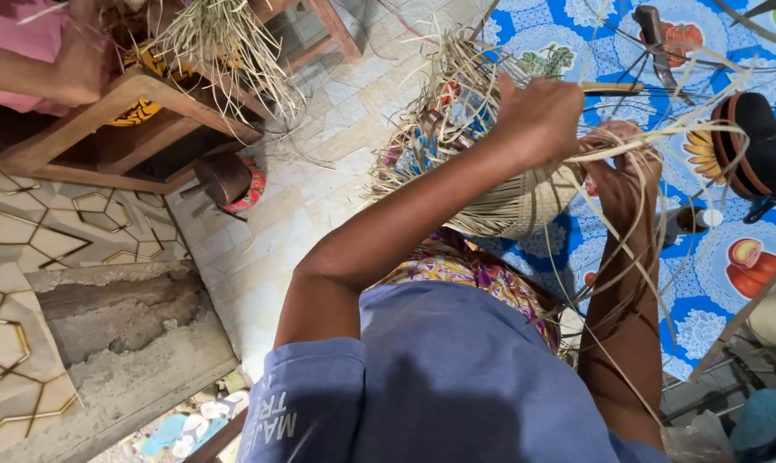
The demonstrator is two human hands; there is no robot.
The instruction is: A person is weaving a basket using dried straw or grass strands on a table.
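Head view: a half-woven straw basket [499, 193] is held up over the lap, its woven, rounded end toward the lower right and its long axis running up-left, where loose strips [439, 94] fan out. The left hand [538, 120] is closed on its upper side. The right hand [624, 163] pinches thin strands at the woven end. A blue patterned mat [714, 257] lies beneath.

Pale tiled floor [319, 163] runs through the middle; a wooden bench [139, 120] stands far left, a patterned wall panel [27, 249] near left, a blue fruit-printed mat [714, 257] right
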